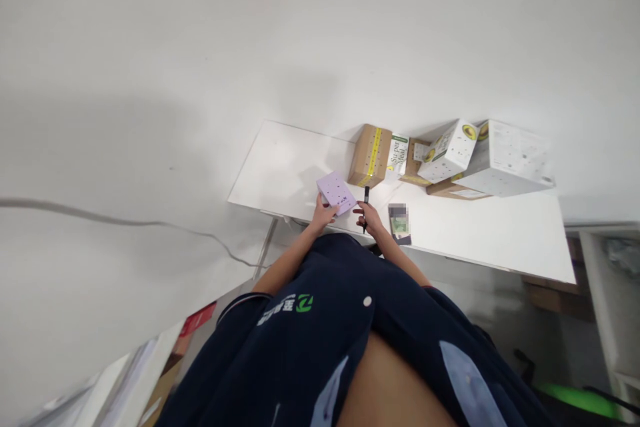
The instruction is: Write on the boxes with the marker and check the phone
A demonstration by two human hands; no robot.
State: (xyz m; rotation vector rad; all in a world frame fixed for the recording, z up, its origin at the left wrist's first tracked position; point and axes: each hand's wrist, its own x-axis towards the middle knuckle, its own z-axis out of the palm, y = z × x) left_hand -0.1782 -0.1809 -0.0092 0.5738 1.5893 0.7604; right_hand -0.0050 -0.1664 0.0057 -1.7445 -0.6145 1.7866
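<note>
Forearms [290, 259] converging forward, left grip [324, 213] pinching, right grip [370, 217] curled

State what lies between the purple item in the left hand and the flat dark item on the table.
In the head view, the right hand, holding a black pen, lies between the purple item and the flat dark item.

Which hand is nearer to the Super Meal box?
Right. The right hand, holding a black pen, is on the near side of the Super Meal box and left of it, not touching; the left hand, holding a purple item, is farther left.
</note>
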